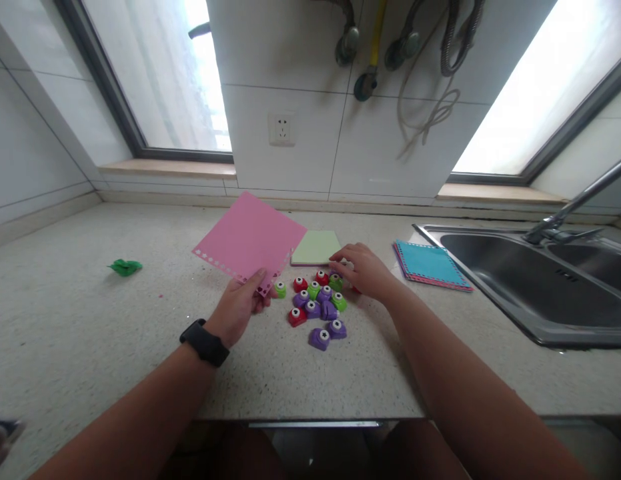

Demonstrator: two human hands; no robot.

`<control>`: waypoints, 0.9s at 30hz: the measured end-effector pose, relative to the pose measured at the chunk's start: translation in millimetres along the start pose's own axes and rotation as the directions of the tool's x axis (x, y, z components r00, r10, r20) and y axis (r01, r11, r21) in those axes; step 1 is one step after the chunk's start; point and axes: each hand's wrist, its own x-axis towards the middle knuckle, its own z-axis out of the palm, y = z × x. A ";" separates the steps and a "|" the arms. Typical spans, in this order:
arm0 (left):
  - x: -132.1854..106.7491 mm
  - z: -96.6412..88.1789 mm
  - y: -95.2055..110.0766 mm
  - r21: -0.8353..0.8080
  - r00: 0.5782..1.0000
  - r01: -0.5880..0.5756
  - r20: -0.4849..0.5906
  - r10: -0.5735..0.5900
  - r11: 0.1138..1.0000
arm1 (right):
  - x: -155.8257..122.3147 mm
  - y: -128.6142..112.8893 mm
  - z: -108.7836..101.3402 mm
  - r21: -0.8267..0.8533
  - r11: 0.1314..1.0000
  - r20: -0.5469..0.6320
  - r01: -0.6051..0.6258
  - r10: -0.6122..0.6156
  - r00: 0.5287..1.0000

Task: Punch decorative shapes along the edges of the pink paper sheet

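Observation:
My left hand (240, 305) is closed on the near corner of a pink paper sheet (250, 239), held tilted above the counter; punched holes run along its lower edge. A black watch (204, 342) sits on that wrist. My right hand (364, 270) rests palm down at the far right of a cluster of small paper punches (317, 303) in red, green and purple, its curled fingers over a red one that is mostly hidden. A pale green paper pad (316, 247) lies just behind the punches.
A stack of blue and pink sheets (430, 265) lies beside the steel sink (530, 293) at the right, with a tap (575, 207) above. A crumpled green scrap (125, 267) lies at the left. The speckled counter (90, 333) ends near me; a wall socket (282, 128) is behind.

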 end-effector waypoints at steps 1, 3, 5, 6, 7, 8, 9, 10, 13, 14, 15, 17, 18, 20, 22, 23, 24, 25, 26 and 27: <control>-0.1 0.4 0.5 -0.014 1.000 0.006 -0.001 -0.006 1.000 | 1.0 -4.1 2.8 -0.004 1.000 0.006 0.020 -0.020 1.000; -0.2 1.2 1.6 -0.039 1.000 0.017 0.001 -0.017 0.999 | 3.3 -11.0 8.4 -0.016 0.998 0.031 0.054 -0.053 0.998; -0.4 1.9 2.5 -0.053 1.000 0.022 0.007 -0.022 0.998 | 5.7 -16.2 11.9 -0.024 0.997 0.051 0.073 -0.072 0.996; -0.5 2.1 2.9 -0.054 1.000 0.021 0.009 -0.021 0.998 | 6.5 -18.2 12.0 -0.022 0.997 0.053 0.079 -0.078 0.996; -0.5 2.2 3.1 -0.053 1.000 0.019 0.009 -0.018 0.998 | 6.9 -19.7 10.6 -0.012 0.996 0.051 0.087 -0.086 0.995; -0.6 2.2 3.1 -0.050 1.000 0.016 0.007 -0.015 0.999 | 6.7 -21.0 7.8 0.008 0.995 0.051 0.100 -0.101 0.994; -0.7 2.2 3.1 -0.047 1.000 0.016 0.006 -0.015 0.999 | 6.0 -22.0 3.7 0.035 0.993 0.053 0.115 -0.117 0.992; -0.8 2.1 3.1 -0.046 1.000 0.018 0.001 -0.018 0.999 | 4.7 -22.9 -1.1 0.069 0.988 0.063 0.135 -0.139 0.988; -1.0 2.1 2.8 -0.046 1.000 0.025 -0.009 -0.025 0.999 | -0.9 -25.9 -15.3 0.143 0.976 0.144 0.165 -0.186 0.972; -1.1 2.2 2.9 -0.047 1.000 0.024 -0.008 -0.025 0.999 | -2.7 -27.5 -18.2 0.152 0.975 0.171 0.162 -0.188 0.967; -1.2 2.4 3.1 -0.046 1.000 0.021 -0.007 -0.022 0.999 | -4.1 -29.8 -19.5 0.155 0.975 0.193 0.158 -0.187 0.963; -1.4 3.1 3.8 -0.040 1.000 0.015 -0.007 -0.016 0.999 | -5.5 -35.9 -17.6 0.156 0.974 0.220 0.162 -0.194 0.956; -1.6 3.5 4.3 -0.035 1.000 0.015 -0.009 -0.015 0.999 | -5.6 -39.7 -15.0 0.158 0.972 0.223 0.173 -0.206 0.953; -1.9 4.1 5.3 -0.023 1.000 0.018 -0.014 -0.019 1.000 | -4.8 -47.4 -8.0 0.161 0.966 0.231 0.204 -0.238 0.943; -2.3 4.5 5.9 -0.016 1.000 0.023 -0.016 -0.023 1.000 | -3.3 -53.7 -1.4 0.137 0.967 0.210 0.214 -0.240 0.948; -2.4 4.6 5.9 -0.015 1.000 0.022 -0.015 -0.022 1.000 | -2.7 -55.8 1.2 0.116 0.970 0.194 0.213 -0.232 0.953; -2.4 4.6 5.8 -0.016 1.000 0.021 -0.012 -0.021 1.000 | -2.1 -57.0 3.2 0.093 0.974 0.177 0.207 -0.220 0.959; -2.4 4.5 5.6 -0.019 1.000 0.020 -0.010 -0.020 1.000 | -1.8 -57.5 4.6 0.070 0.978 0.161 0.197 -0.206 0.965; -2.3 4.5 5.4 -0.023 1.000 0.019 -0.006 -0.019 1.000 | -1.7 -57.4 5.5 0.051 0.981 0.146 0.185 -0.191 0.971; -2.3 4.5 5.2 -0.026 1.000 0.018 -0.002 -0.018 0.999 | -1.9 -56.8 6.0 0.036 0.984 0.134 0.173 -0.176 0.975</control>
